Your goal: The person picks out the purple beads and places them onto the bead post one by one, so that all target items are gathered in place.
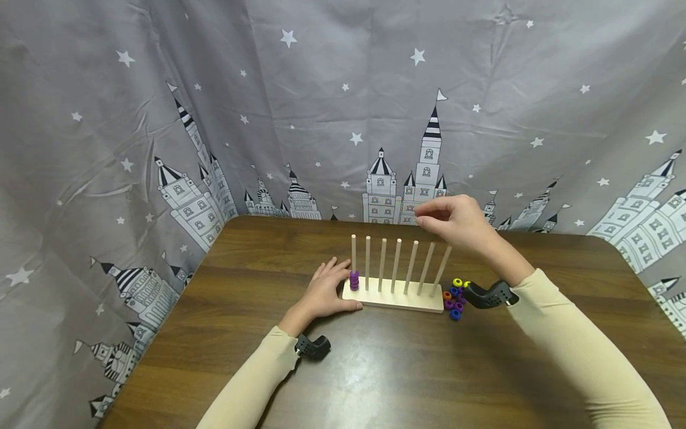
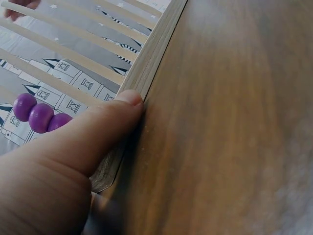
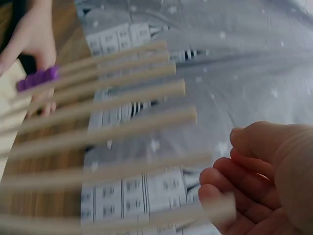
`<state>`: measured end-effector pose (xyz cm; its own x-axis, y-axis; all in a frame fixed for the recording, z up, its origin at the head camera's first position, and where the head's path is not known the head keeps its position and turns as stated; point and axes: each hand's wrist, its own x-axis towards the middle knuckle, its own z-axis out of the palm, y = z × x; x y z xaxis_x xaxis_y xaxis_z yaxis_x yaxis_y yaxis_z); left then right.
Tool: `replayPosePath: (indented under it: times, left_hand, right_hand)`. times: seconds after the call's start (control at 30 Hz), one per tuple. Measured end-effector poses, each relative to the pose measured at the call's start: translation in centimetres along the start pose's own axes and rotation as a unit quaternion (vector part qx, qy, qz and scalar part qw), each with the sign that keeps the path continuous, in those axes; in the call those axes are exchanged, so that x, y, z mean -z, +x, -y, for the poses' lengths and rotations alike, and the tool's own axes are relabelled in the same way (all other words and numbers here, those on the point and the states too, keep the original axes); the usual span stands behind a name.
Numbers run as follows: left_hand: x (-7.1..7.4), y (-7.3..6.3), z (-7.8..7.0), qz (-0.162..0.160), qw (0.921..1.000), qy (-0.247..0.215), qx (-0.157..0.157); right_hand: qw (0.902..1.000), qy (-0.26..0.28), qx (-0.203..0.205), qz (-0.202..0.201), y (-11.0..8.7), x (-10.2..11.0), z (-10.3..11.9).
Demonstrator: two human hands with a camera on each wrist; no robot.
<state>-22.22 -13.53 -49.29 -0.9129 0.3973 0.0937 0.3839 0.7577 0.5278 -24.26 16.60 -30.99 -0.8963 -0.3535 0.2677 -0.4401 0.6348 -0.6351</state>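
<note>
A pale wooden peg stand (image 1: 396, 298) with several upright pegs stands on the table. Purple beads (image 1: 354, 280) are stacked low on its leftmost peg. My left hand (image 1: 324, 292) holds the stand's left end, thumb (image 2: 98, 129) against the front edge and the other fingers spread out behind. Up above the pegs on the right, my right hand (image 1: 455, 223) hovers with loosely bent fingers. In the right wrist view, thumb and fingertips (image 3: 208, 176) are near the peg tops, and no bead shows between them.
Loose beads (image 1: 455, 314) in purple, blue, orange and yellow lie by the stand's right end, below the right wrist. The wooden table (image 1: 354, 369) extends around the stand. A grey curtain (image 1: 321, 119) printed with castles and stars hangs behind it.
</note>
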Motion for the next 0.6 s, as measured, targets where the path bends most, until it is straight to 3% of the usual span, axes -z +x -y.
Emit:
replayPosePath:
  times: [0.27, 0.6]
  left_hand:
    - [0.2, 0.0, -0.2, 0.002, 1.0000, -0.002, 0.000]
    - [0.1, 0.0, 0.0, 0.001, 1.0000, -0.004, 0.002]
  right_hand:
    - [0.9988, -0.029, -0.027, -0.029, -4.1, 1.5, -4.2]
    - [0.9980, -0.031, -0.049, -0.023, -7.8, 0.0, -8.2]
